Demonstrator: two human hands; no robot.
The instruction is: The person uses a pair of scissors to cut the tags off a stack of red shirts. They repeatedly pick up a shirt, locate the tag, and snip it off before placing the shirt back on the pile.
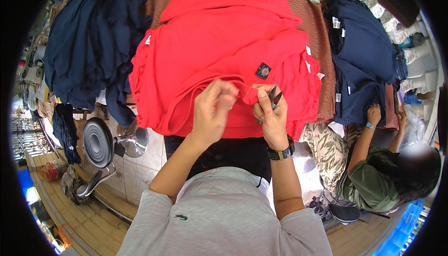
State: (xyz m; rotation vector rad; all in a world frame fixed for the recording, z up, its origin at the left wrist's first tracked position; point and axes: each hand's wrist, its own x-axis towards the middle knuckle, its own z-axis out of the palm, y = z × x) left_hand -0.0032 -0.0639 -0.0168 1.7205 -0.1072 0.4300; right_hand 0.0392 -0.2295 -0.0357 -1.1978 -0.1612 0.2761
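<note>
A red shirt (210,41) lies at the top of a pile of red garments, its neckline (200,90) facing me and a dark square patch on it. My right hand (271,116) is closed around small thread snips (275,96), whose dark blades point up and away. Its thumb and fingers also pinch the edge of the red neckband (251,96). My left hand (214,109), slightly blurred, is to the left over the neckline with its fingers curled in. Whatever is between those fingers, if anything, cannot be made out.
Brown cloth (322,60) covers the table under the red pile. Dark blue garments heap at the left (93,41) and the right (359,55). A round stool seat (98,142) stands low at the left. Another person (378,176) sits at the right, hands near the blue garments.
</note>
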